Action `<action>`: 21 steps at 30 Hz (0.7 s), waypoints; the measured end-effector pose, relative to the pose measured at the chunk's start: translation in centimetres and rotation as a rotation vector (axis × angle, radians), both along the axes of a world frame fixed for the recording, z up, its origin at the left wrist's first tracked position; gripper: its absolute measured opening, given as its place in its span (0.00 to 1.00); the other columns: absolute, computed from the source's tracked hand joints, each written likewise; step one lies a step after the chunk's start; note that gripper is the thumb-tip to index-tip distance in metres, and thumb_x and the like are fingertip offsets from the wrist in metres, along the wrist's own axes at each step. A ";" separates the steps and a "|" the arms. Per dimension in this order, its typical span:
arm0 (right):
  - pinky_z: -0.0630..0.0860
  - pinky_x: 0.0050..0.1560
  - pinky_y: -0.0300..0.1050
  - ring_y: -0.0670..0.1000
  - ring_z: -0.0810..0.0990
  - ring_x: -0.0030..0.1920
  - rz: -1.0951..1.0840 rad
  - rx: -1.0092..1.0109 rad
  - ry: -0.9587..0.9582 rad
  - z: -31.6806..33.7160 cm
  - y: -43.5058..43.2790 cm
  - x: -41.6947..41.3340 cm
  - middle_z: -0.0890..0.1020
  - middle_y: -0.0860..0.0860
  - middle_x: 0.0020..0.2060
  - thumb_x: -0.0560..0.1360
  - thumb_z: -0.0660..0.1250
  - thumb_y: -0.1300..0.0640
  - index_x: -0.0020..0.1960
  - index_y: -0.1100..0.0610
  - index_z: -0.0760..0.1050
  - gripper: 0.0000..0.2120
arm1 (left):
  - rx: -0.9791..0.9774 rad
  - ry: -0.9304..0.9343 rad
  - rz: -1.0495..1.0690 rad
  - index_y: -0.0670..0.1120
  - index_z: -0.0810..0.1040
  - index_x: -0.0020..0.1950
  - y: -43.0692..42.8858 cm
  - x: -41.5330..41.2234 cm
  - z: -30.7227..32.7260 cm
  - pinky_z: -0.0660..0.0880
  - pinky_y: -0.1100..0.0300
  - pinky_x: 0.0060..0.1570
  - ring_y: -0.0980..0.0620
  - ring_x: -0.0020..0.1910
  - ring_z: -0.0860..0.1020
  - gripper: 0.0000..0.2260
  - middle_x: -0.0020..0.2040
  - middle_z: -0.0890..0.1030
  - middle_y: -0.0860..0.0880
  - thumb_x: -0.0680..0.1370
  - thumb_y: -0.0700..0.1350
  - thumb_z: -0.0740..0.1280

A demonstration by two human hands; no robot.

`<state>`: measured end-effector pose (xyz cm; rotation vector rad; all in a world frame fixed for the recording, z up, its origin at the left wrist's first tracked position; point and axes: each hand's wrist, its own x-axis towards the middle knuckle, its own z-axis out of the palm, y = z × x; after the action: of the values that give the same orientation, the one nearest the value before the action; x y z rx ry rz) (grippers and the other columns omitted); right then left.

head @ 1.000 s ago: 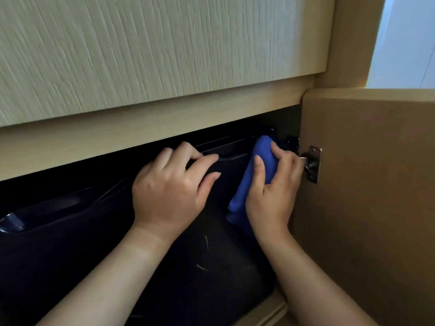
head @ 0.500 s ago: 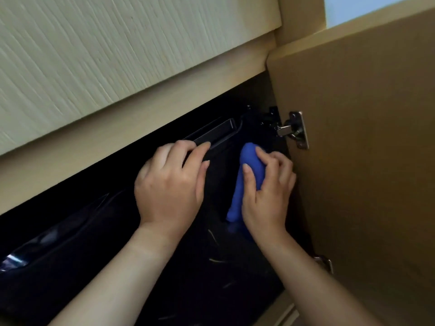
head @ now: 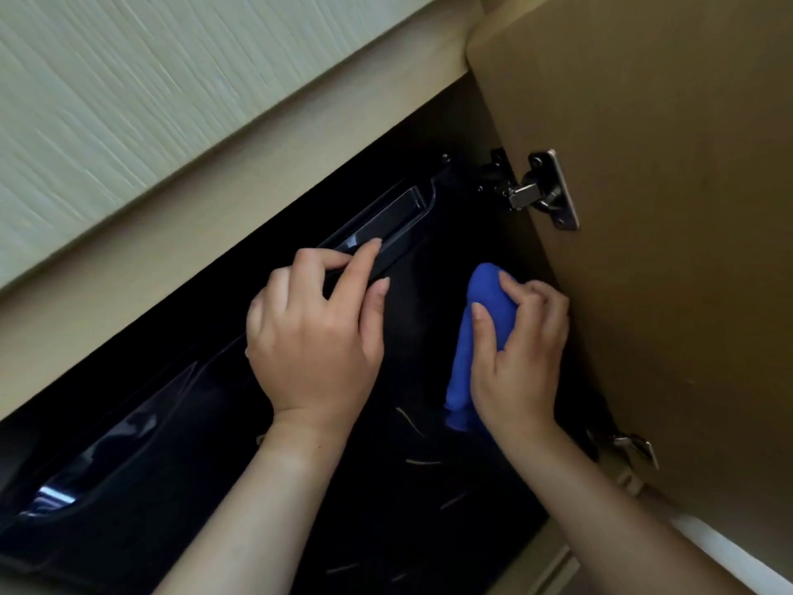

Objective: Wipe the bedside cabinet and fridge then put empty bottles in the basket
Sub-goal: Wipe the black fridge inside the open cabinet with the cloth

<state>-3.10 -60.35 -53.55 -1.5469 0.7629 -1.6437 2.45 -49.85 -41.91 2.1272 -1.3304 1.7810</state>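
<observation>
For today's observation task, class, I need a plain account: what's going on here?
A person is wiping a black fridge set inside a wooden cabinet. The right hand grips a blue cloth against the fridge front, close to the open cabinet door and its metal hinge. The left hand curls its fingers on the recessed handle at the fridge's top edge. No bottles or basket are in view.

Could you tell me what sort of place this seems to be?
Likely a hotel room or bedroom: a black fridge built into a wooden cabinet, its door open on a hinge, wiped with a blue cloth.
</observation>
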 end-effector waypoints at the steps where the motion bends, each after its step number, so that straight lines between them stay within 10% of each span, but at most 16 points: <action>1: 0.59 0.52 0.33 0.54 0.70 0.51 -0.016 0.029 -0.009 0.2 0.0 0.0 0.71 0.59 0.56 0.78 0.58 0.47 0.63 0.58 0.69 0.19 | 0.000 0.010 -0.002 0.50 0.79 0.62 0.0 0.0 0.0 0.63 0.57 0.43 0.50 0.43 0.67 0.12 0.48 0.79 0.48 0.79 0.50 0.66; 15: 0.54 0.57 0.28 0.60 0.72 0.52 -0.039 0.084 -0.023 -1.3 -0.2 0.5 0.71 0.61 0.56 0.78 0.58 0.49 0.62 0.59 0.69 0.18 | 0.018 0.015 0.003 0.51 0.79 0.61 -0.1 0.0 0.1 0.63 0.58 0.42 0.51 0.43 0.68 0.12 0.48 0.78 0.48 0.79 0.50 0.65; 21: 0.63 0.53 0.40 0.51 0.66 0.54 0.021 0.121 -0.024 -0.8 0.4 0.0 0.69 0.58 0.59 0.77 0.57 0.47 0.64 0.56 0.68 0.19 | 0.068 0.071 0.017 0.48 0.77 0.63 -0.1 -0.7 0.3 0.64 0.56 0.48 0.50 0.47 0.68 0.15 0.51 0.77 0.47 0.78 0.49 0.63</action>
<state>-3.13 -60.00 -54.40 -1.4428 0.8149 -1.5688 1.75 -49.96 -41.66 2.2198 -1.3791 1.6729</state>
